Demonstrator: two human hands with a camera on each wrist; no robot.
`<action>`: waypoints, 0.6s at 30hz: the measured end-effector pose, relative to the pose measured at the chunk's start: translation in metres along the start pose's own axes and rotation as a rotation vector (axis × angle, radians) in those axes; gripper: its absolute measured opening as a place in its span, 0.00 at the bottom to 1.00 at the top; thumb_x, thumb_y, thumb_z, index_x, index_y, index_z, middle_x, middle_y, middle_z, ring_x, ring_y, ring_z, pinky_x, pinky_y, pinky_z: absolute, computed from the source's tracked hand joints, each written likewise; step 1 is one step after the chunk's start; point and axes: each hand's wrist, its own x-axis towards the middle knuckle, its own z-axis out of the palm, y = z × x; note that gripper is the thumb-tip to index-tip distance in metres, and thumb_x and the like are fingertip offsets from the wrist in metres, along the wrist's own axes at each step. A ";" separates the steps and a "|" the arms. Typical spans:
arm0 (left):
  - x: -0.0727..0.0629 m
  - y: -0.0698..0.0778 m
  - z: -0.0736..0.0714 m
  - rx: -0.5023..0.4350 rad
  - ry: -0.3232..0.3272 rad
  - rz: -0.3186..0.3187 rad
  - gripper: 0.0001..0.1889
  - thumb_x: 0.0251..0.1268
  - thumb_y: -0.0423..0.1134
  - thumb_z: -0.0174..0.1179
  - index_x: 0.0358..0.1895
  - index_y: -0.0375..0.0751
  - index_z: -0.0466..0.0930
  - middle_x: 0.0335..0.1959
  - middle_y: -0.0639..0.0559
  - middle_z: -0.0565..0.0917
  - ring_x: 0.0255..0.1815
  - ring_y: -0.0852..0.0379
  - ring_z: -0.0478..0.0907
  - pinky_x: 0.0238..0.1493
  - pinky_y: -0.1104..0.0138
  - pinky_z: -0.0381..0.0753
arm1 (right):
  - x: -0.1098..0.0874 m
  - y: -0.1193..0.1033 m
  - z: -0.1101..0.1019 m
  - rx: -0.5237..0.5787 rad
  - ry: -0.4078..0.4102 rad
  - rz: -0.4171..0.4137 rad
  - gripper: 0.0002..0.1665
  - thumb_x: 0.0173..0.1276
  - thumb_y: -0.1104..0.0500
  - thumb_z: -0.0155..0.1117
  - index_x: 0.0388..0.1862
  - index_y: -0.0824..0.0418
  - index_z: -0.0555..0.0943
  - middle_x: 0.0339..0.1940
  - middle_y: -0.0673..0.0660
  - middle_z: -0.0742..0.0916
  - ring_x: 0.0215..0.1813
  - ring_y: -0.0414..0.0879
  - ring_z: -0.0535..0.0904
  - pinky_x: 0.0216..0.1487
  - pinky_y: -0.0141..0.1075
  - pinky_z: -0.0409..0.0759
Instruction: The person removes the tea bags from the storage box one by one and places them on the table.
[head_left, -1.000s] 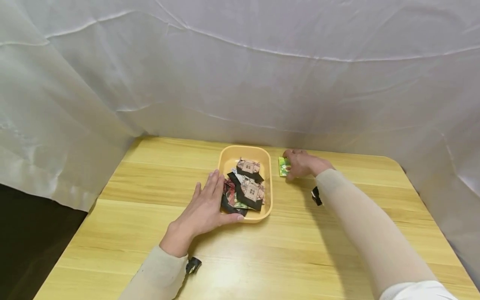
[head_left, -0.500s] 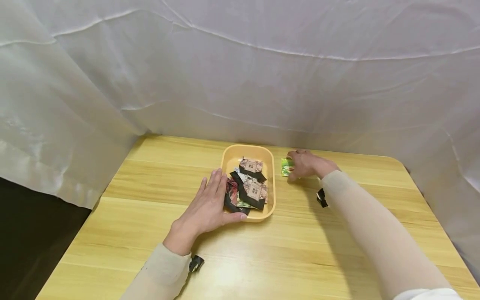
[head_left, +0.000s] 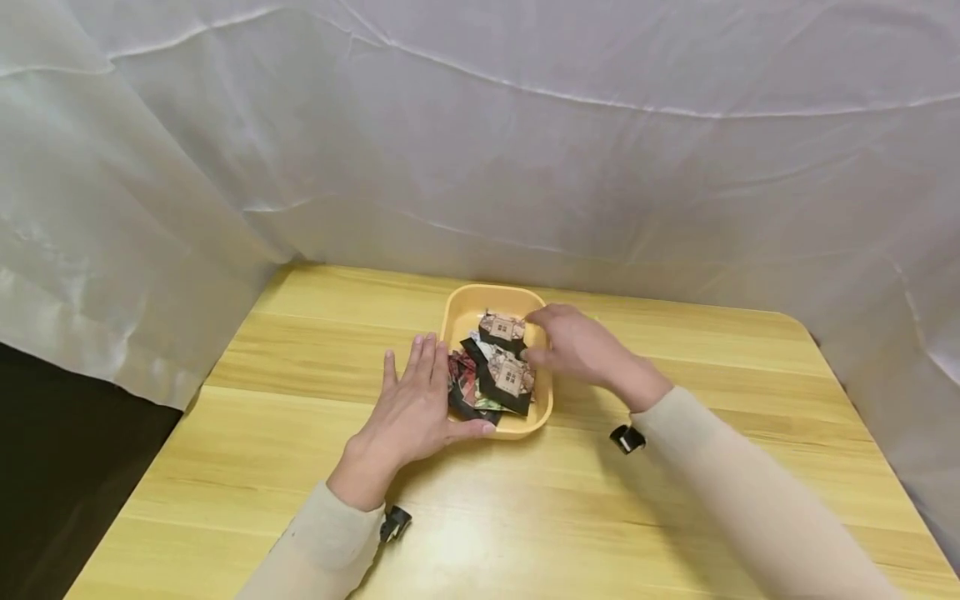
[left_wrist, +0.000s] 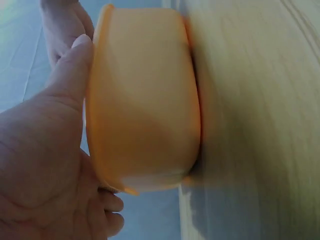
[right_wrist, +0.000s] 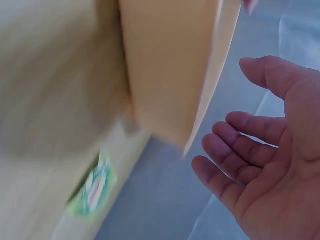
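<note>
An orange-yellow plastic tub [head_left: 548,408] stands on the table, holding several small packets. Two black packets with patterned pinkish labels lie on top: one at the far end [head_left: 502,327], one nearer the middle [head_left: 510,377]. A red packet [head_left: 463,377] shows beneath them. My left hand [head_left: 408,421] rests along the tub's left rim, fingers straight, thumb along the near rim. My right hand [head_left: 581,354] hovers at the right rim, fingertips over the tub, holding nothing in the right wrist view. A green packet [right_wrist: 94,187] lies on the table there; my right hand mostly hides it in the head view.
The wooden table [head_left: 517,517] reaches back to a pale hanging cloth [head_left: 525,183], which also runs along both sides. Black bands [head_left: 627,438] sit at both wrists. A dark area [head_left: 67,467] lies past the table's left edge.
My right hand has come away from the green packet and moved left to the tub's right rim, leaving the packet on the table. The left hand stays at the tub.
</note>
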 end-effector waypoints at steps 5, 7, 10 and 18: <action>0.000 0.001 -0.003 0.020 -0.013 -0.005 0.74 0.53 0.86 0.56 0.85 0.28 0.41 0.86 0.34 0.37 0.88 0.37 0.34 0.82 0.33 0.32 | -0.002 -0.020 0.020 -0.093 -0.007 -0.087 0.40 0.72 0.45 0.70 0.72 0.71 0.76 0.69 0.69 0.82 0.73 0.65 0.76 0.78 0.57 0.71; 0.001 0.000 -0.002 0.019 -0.017 0.002 0.74 0.52 0.87 0.55 0.85 0.29 0.41 0.86 0.34 0.36 0.88 0.38 0.32 0.83 0.34 0.32 | -0.001 -0.023 0.026 -0.146 -0.028 -0.111 0.42 0.72 0.43 0.71 0.72 0.71 0.75 0.69 0.69 0.82 0.72 0.65 0.77 0.78 0.56 0.71; 0.001 -0.001 0.000 0.005 -0.020 0.012 0.74 0.52 0.88 0.54 0.85 0.29 0.41 0.86 0.35 0.35 0.88 0.40 0.30 0.83 0.35 0.32 | 0.001 -0.026 0.033 -0.199 -0.087 -0.112 0.50 0.69 0.37 0.73 0.73 0.72 0.73 0.70 0.68 0.82 0.73 0.64 0.76 0.79 0.56 0.69; 0.006 -0.003 0.007 -0.068 -0.050 0.045 0.74 0.52 0.86 0.57 0.86 0.33 0.36 0.87 0.38 0.32 0.88 0.46 0.26 0.85 0.38 0.32 | 0.004 -0.033 0.044 -0.284 -0.203 -0.047 0.63 0.64 0.30 0.73 0.81 0.71 0.63 0.76 0.69 0.76 0.78 0.64 0.71 0.83 0.56 0.62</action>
